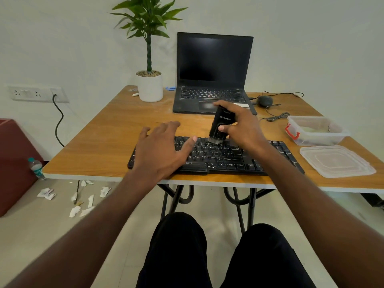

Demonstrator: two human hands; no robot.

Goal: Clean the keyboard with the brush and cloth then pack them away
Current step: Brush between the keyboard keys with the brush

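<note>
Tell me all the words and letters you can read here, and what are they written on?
"ONICS": on the front edge of the black keyboard, beside the left hand; the start of the word is hidden.
"Alt": on a bottom-row keyboard key.
Logo on the black brush held by the right hand: too blurred to read.
Laptop keys, bottle label: too small to read.

Both arms reach forward. The left grip lies flat with fingers spread; at its 3 o'clock, the right grip is curled, thumb and fingers pinching.
</note>
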